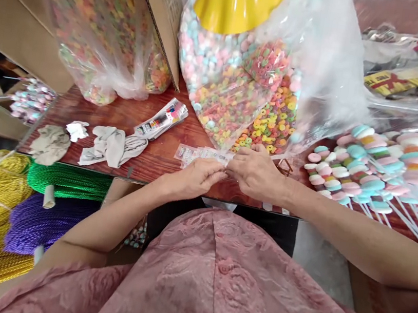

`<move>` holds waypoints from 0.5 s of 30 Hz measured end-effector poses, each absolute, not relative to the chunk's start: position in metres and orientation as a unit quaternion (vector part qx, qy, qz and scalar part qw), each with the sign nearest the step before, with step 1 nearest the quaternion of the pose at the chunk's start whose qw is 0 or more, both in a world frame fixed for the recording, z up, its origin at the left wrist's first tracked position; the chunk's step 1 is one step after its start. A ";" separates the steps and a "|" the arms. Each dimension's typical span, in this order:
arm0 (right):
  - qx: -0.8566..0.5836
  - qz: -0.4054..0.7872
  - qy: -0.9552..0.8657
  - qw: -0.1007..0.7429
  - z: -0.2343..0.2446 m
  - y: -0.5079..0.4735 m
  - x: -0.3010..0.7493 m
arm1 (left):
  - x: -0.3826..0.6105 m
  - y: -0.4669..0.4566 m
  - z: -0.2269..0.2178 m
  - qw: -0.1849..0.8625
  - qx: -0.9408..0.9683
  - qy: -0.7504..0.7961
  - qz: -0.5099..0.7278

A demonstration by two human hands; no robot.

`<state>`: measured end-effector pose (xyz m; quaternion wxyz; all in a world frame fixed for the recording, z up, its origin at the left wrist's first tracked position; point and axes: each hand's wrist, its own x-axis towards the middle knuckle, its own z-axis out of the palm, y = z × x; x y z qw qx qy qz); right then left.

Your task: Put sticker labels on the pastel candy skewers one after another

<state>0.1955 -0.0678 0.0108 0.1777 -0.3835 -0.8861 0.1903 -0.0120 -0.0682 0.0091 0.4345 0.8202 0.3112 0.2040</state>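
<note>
My left hand [201, 177] is closed in a pinch at the table's front edge. Right beside it, fingertips almost meeting, my right hand [253, 172] is also closed. Between and just behind the fingertips lie small clear printed packets [201, 153], overlapping on the table. What exactly the fingers pinch is hidden, though it may be one of these clear pieces. Just beyond my hands is a clear bag of small colourful rings [272, 116], resting against a larger bag of pastel pieces [197, 46].
A yellow scalloped bowl [239, 0] tops the bags. Pastel stacked pieces on white sticks [379, 165] lie to the right. On the left are a cardboard box [163, 10], printed sachets [162, 119] and crumpled gloves [113, 145]. Coloured cord bundles [52, 217] hang below the table [146, 163].
</note>
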 end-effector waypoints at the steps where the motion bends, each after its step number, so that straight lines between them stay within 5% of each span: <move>1: -0.399 0.233 -0.871 0.165 0.007 -0.065 0.195 | -0.012 -0.069 0.005 0.343 0.861 0.311 0.211; 4: -0.433 0.345 -0.822 0.133 -0.001 -0.054 0.193 | -0.010 -0.071 -0.006 0.153 0.921 0.301 0.195; 8: -0.469 0.317 -0.817 0.113 0.001 -0.049 0.194 | -0.003 -0.071 -0.013 0.069 0.933 0.304 0.181; 11: -0.439 0.212 -0.858 0.165 0.007 -0.059 0.206 | -0.002 -0.067 -0.010 0.129 0.914 0.324 0.207; 15: -0.355 0.054 -0.901 0.243 0.003 -0.089 0.237 | -0.011 -0.063 -0.002 0.361 0.802 0.373 0.295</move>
